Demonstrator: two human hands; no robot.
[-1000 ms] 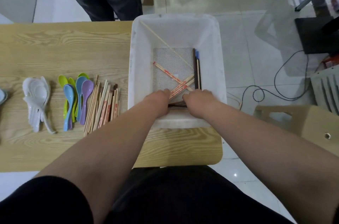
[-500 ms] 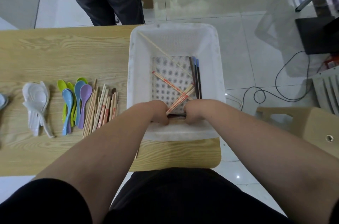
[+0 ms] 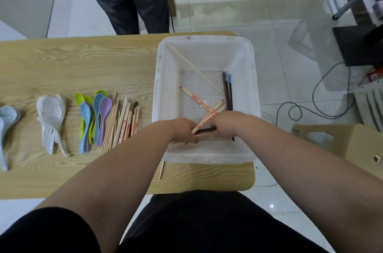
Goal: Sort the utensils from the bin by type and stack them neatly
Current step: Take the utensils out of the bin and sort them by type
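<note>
Both hands are seen inside a white bin (image 3: 163, 78). Red-printed chopsticks (image 3: 207, 119) are gripped by the left hand (image 3: 182, 131), and a dark chopstick (image 3: 206, 130) by the right hand (image 3: 226, 126). Left of the left hand, sorted chopsticks (image 3: 122, 122), coloured spoons (image 3: 93, 115) and white spoons (image 3: 51, 120) are laid on a wooden table (image 3: 83, 61).

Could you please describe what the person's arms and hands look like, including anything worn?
The left forearm and right forearm are bare. The left hand and right hand wear no gloves, and no watch, ring or bracelet shows. A short black sleeve covers the left upper arm; the right sleeve is out of view.
</note>
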